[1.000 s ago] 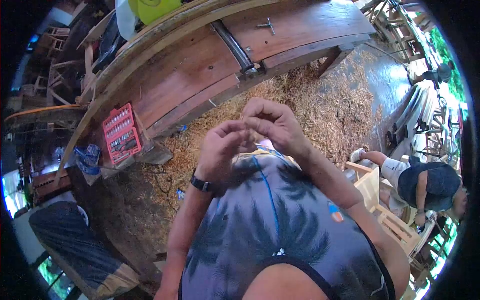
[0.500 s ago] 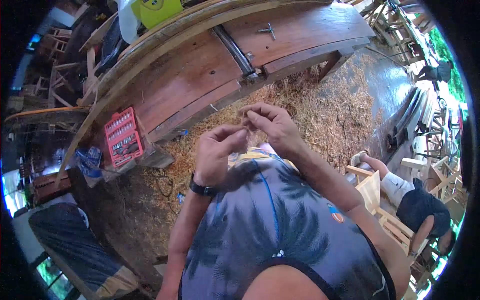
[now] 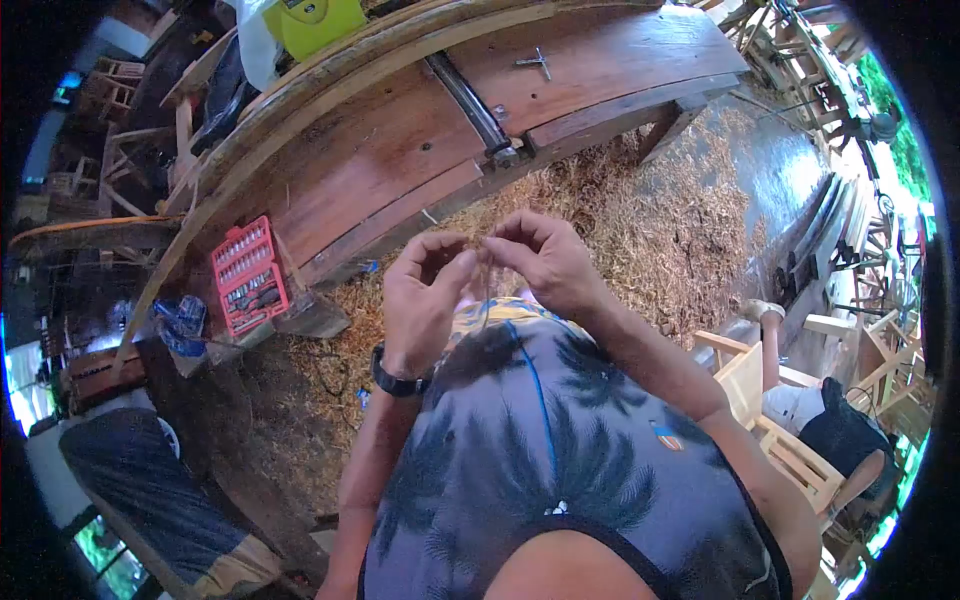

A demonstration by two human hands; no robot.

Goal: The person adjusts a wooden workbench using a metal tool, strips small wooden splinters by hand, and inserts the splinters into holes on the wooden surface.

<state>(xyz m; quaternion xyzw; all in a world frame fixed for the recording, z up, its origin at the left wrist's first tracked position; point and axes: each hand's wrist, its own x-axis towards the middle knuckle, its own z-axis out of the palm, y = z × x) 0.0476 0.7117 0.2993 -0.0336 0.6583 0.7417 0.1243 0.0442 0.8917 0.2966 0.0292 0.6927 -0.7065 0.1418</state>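
Wood shavings (image 3: 690,215) carpet the floor from one o'clock round to three, giving way to a wet-looking shiny patch out near two. Across the top of our view runs the reddish-brown tabletop (image 3: 350,175), curving in the lens from ten o'clock to one, with a metal bar (image 3: 468,103) set across it at twelve. Just past twelve, a cross-shaped tool (image 3: 535,63) lies flat on the wood, and up at eleven we've got something bright green (image 3: 318,28) beside a pale plastic bag (image 3: 257,50).

Right in the centre, here are our hands, close together above the shirt (image 3: 500,420)! Our right hand (image 3: 545,265) has thumb and fingertips pinched narrow on a thin strand (image 3: 487,290), which hangs down between the hands. Our left hand (image 3: 420,305), the one with the black watch (image 3: 395,378), is curled into a loose ring right beside it; whether its fingertips grip the strand too, we cannot tell. What the strand is made of is too small to read.

Over at nine o'clock, a red socket set (image 3: 248,275) sits open, its rows of metal pieces showing, with a blue bundle (image 3: 182,325) beyond it. Round at four, a co-worker (image 3: 845,440) in a dark top bends near a pale wooden frame (image 3: 740,380).
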